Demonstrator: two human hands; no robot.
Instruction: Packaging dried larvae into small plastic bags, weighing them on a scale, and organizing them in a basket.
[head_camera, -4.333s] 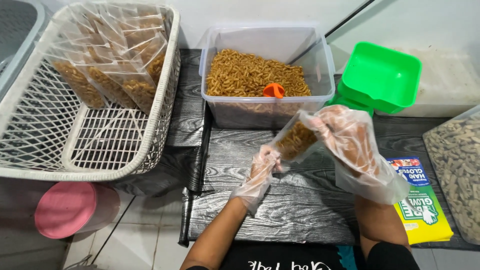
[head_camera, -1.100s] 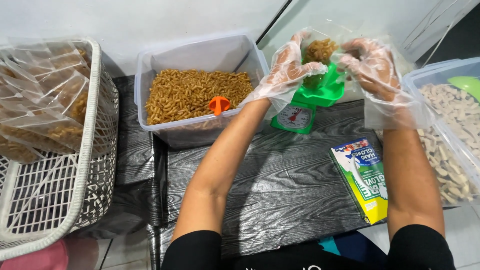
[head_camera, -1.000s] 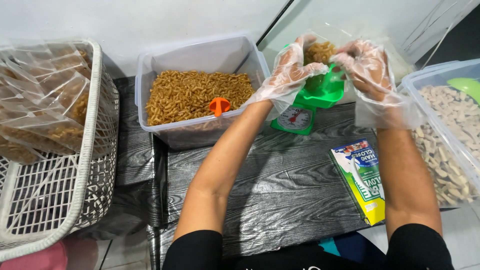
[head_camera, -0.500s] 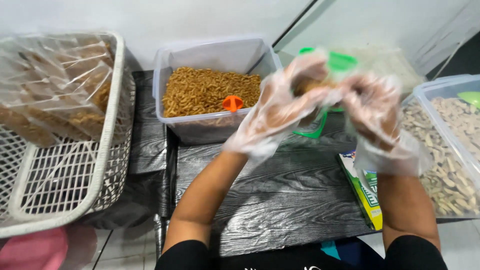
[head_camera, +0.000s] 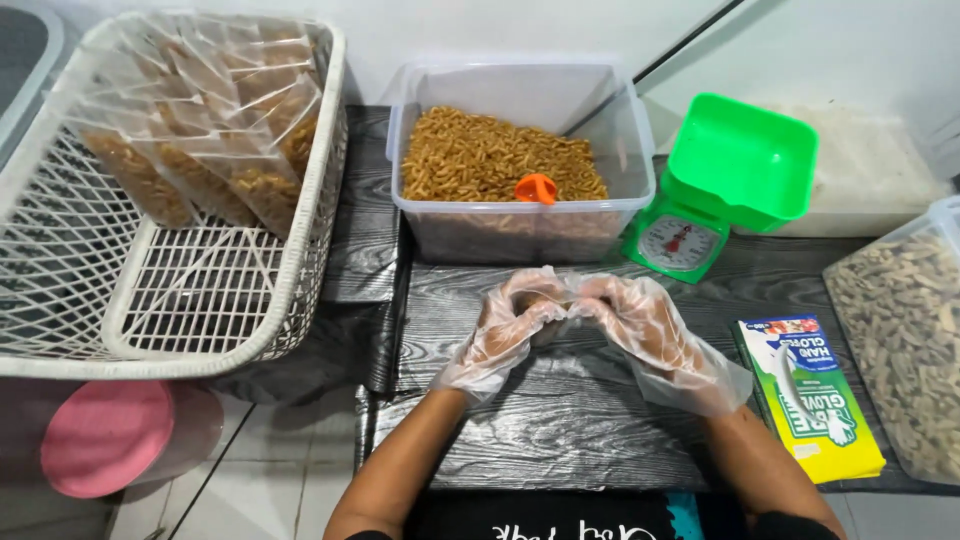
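Note:
My left hand (head_camera: 505, 325) and my right hand (head_camera: 645, 330), both in loose clear plastic gloves, meet fingertip to fingertip low over the dark wood-grain mat (head_camera: 540, 440). Their fingers are closed around a small clear snack bag, which is almost wholly hidden between the gloves. Just behind them stands a clear tub (head_camera: 520, 235) of brown curled snacks with an orange scoop (head_camera: 537, 187) in it. The green kitchen scale (head_camera: 735, 170) at the right back has an empty tray.
A white lattice basket (head_camera: 300, 330) on the left holds several filled clear bags (head_camera: 200, 150). A green and yellow glove box (head_camera: 810, 395) lies to the right, beside a tub of pale snacks (head_camera: 900, 340). A pink lid (head_camera: 105, 450) sits low left.
Both hands have come down from the green scale with the bag to the mat in front of the tub. My view has swung left, so more of the basket shows.

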